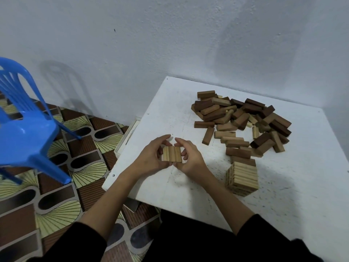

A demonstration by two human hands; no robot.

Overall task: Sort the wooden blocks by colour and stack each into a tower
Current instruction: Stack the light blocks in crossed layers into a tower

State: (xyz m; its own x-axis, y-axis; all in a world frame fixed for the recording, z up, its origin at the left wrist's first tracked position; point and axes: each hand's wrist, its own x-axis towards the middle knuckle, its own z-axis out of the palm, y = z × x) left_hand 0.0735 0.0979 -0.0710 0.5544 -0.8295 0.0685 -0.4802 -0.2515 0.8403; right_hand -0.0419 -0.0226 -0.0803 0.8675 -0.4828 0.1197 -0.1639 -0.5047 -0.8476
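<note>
1. Wooden blocks in three light pieces (172, 153) lie side by side as one flat row near the left edge of the white table (170, 103), squeezed between both hands.
2. Left hand (151, 157) cups the row's left side, fingers curled over the far edge and thumb at the near edge; right hand (186, 157) mirrors it on the right side. Both grips are narrow and closed on the row. Whether the row rests on the table or is lifted just above it I cannot tell.
3. Done so far, as I judge it: one light tower (242, 178) stands to the right of the hands, several crossed layers high, with a darker block showing just behind its top.
4. Left to do: the loose heap (243, 121) at the far side of the table is large and mixed, with dark brown, mid-brown and pale pieces lying over one another. No dark tower is visible, so most of the sorting looks unfinished.
5. The row in hand looks like a layer being squared up, either for the light tower or as a new base; which one cannot be told.
6. Beyond the table, a blue plastic chair (24, 118) stands on the patterned floor (62, 195) to the left.
</note>
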